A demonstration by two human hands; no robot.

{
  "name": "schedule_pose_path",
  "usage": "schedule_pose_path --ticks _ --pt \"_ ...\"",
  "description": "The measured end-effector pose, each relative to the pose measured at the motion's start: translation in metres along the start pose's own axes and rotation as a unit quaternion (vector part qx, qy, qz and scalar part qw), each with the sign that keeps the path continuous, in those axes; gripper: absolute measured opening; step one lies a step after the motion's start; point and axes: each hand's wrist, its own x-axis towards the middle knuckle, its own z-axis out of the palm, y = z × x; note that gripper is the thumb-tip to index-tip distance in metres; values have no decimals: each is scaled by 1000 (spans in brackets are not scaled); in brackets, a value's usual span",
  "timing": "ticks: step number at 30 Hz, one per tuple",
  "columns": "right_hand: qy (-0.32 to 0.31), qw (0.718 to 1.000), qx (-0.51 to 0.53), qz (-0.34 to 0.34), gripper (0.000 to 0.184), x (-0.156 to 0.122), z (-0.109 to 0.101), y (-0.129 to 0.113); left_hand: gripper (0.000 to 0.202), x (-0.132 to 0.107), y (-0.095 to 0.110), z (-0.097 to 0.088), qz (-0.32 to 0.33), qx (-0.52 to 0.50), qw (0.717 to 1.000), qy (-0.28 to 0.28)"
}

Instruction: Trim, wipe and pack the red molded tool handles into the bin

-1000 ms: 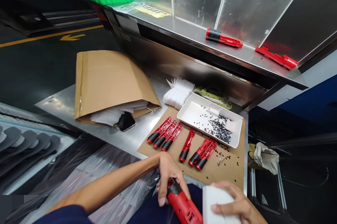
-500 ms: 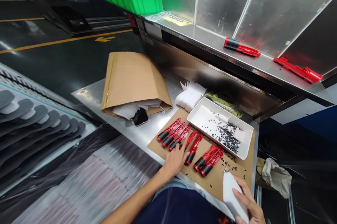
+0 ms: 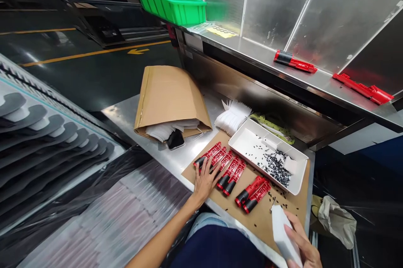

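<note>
My left hand point(image 3: 203, 180) lies with its fingers spread over the left end of a row of red-and-black plastic housings point(image 3: 234, 175), touching them. Two more red-and-black housings point(image 3: 252, 194) lie side by side to the right of that row. In my right hand point(image 3: 304, 240), at the lower right, is a white block point(image 3: 282, 230) with a thin metal tip point(image 3: 272, 204) showing at its upper end. Behind the housings sits a white tray point(image 3: 242, 136) holding many small black pieces point(image 3: 277, 169). More black pieces are scattered on the brown cardboard point(image 3: 226, 206) under the housings.
A cardboard box point(image 3: 171, 96) with white sheets inside stands back left, a phone point(image 3: 175, 139) at its mouth. A white stack point(image 3: 233, 116) lies behind the tray. The raised shelf holds a green bin point(image 3: 176, 10) and two red parts point(image 3: 362, 87). Grey hanging pieces point(image 3: 47, 134) line the left.
My left hand has shifted left along the row, its fingers spreading, and the row's right-hand housings now lie closer together. My right hand still holds the white block. The view has moved slightly.
</note>
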Motion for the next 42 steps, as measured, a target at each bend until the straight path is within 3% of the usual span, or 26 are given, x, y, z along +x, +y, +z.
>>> schedule_pose_path --ticks 3,5,7,10,12,13,14,17,18,19,21,25,28,30,33,37,41,42 --pt "14 1000 -3 -7 45 4 2 -5 37 -3 -1 8 9 -61 998 -10" --pt "16 1000 -16 -14 46 5 3 -6 38 -5 2 3 -1 -108 994 -12" --pt "21 999 -28 -19 46 5 4 -7 38 -7 7 -12 -25 -153 988 -2" --pt "81 995 -53 -1 45 7 6 -6 47 -9 22 -48 -84 -213 973 32" --pt "112 988 -101 11 46 15 10 -9 54 -8 38 -74 -131 -298 945 28" --pt "119 984 -135 9 46 22 13 -11 55 -7 48 -86 -160 -380 911 1" --pt "120 978 -171 5 48 32 16 -15 56 -6 59 -96 -198 -498 843 -50" --pt "139 959 -248 -12 50 70 27 -32 54 -3 93 -117 -273 -758 544 -234" --pt "145 953 -265 -21 50 83 30 -38 54 -3 103 -120 -275 -789 467 -290" --pt "143 947 -284 -33 50 95 31 -44 54 -3 112 -122 -270 -805 407 -337" --pt "128 934 -328 -58 49 115 28 -52 52 -2 125 -123 -252 -816 330 -401" --pt "108 910 -394 -68 48 132 8 -58 43 7 139 -121 -269 -798 267 -469" --pt "127 900 -410 -71 48 135 -3 -58 41 16 150 -123 -304 -778 205 -510" --pt "165 893 -414 -66 47 133 -2 -59 39 21 159 -124 -317 -785 191 -497" --pt "206 887 -409 -61 45 125 13 -62 51 23 171 -122 -311 -779 226 -496" --pt "124 903 -402 -86 43 110 22 -65 65 21 175 -118 -294 -749 266 -530" --pt "232 873 -428 -43 42 109 8 -64 65 22 174 -117 -241 -729 292 -570" --pt "232 871 -431 -46 43 110 7 -66 62 22 174 -118 -230 -729 305 -568"
